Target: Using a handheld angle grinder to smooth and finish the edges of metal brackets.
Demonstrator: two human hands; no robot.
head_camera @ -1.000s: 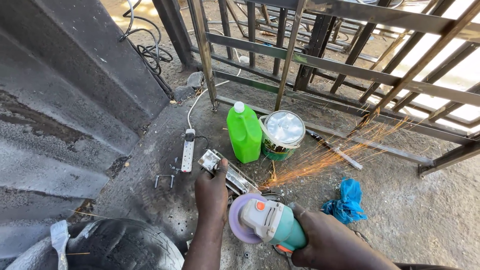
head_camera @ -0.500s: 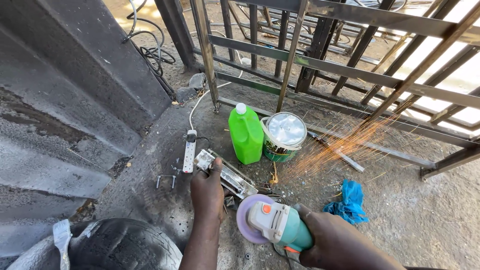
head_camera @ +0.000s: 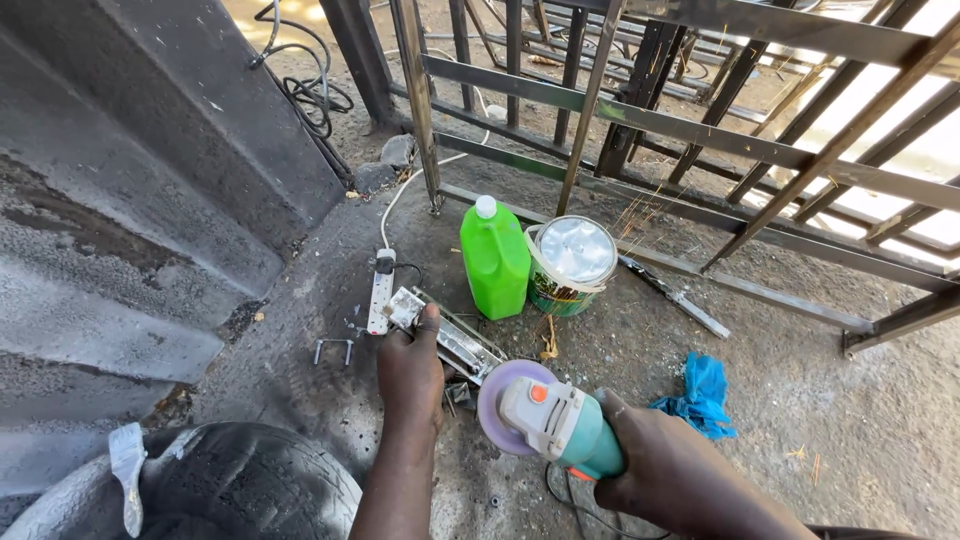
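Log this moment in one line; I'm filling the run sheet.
left hand: presses metal piece | right hand: grips angle grinder | green jug, tin beyond

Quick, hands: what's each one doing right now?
Left hand: closed, pressing down on the metal piece.
Right hand: closed around the angle grinder.

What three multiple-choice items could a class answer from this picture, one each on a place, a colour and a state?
1. Where does the green jug stand?
A. Beside the paint tin
B. On the tyre
C. Inside the metal frame

2. What colour is the rag on the ground?
A. Red
B. Blue
C. White

3. What is the right hand doing?
A. Resting empty
B. Holding the jug
C. Gripping the angle grinder

Answers: 1 A, jug and tin sit side by side; 2 B, the crumpled rag is blue; 3 C, its fingers wrap the grinder body while the left hand presses the metal piece.
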